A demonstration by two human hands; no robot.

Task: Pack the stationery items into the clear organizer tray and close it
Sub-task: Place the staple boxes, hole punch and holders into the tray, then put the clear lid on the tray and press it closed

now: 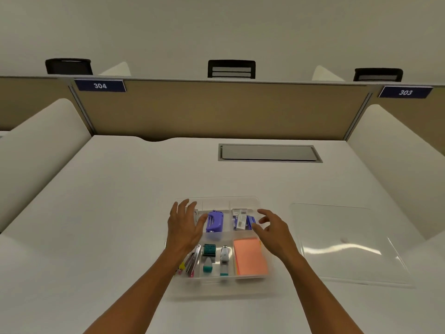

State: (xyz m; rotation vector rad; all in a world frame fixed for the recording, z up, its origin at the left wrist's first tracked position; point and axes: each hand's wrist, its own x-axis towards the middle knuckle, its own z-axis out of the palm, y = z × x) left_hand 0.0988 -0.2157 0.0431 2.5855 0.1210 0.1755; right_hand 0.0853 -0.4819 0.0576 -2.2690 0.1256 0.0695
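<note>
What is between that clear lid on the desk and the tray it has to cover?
Both hands. The left hand and right hand hover open over the clear organizer tray. The clear lid lies flat to the tray's right, with only bare desk between them.

Clear organizer tray (pixel 216 201) on tabletop (pixel 120 201), filled: purple hole punch (pixel 214 221), orange sticky notes (pixel 250 256). Empty hands, left (pixel 184 227) and right (pixel 274 229), spread above. Lid (pixel 346 244) lies beside, right.

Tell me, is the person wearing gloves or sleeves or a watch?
No. The left hand and right hand are bare, with no gloves, rings or watch showing. Both forearms are uncovered too, with no sleeves as far down as the picture shows.
</note>
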